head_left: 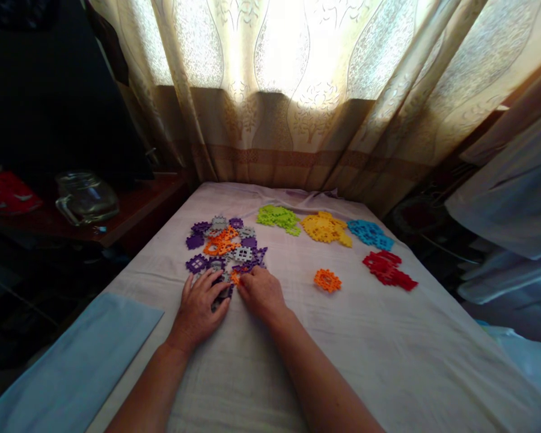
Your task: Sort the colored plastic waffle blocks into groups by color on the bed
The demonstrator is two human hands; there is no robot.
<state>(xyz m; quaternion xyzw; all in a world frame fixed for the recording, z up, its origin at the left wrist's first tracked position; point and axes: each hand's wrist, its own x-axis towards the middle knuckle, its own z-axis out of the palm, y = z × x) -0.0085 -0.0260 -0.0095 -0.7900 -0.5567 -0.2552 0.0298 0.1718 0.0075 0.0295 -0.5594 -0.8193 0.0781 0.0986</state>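
Note:
A mixed pile of purple, grey and orange toothed plastic building pieces (223,242) lies on the cloth in front of me. My left hand (202,305) rests on the near edge of this pile, fingers spread over grey and purple pieces, partly hiding them. Beside it, my right hand (262,293) has its fingers drawn together on an orange building piece (235,276) at the pile's near right side. Fingers cover much of that piece. A small group of orange pieces (327,280) sits apart, to the right of my right hand.
Farther back lie separate heaps of green pieces (278,219), yellow pieces (325,228), blue pieces (370,234) and red pieces (389,269). A light blue folded cloth (81,367) is at the left edge. A glass jug (86,197) stands on a brown side table (137,207).

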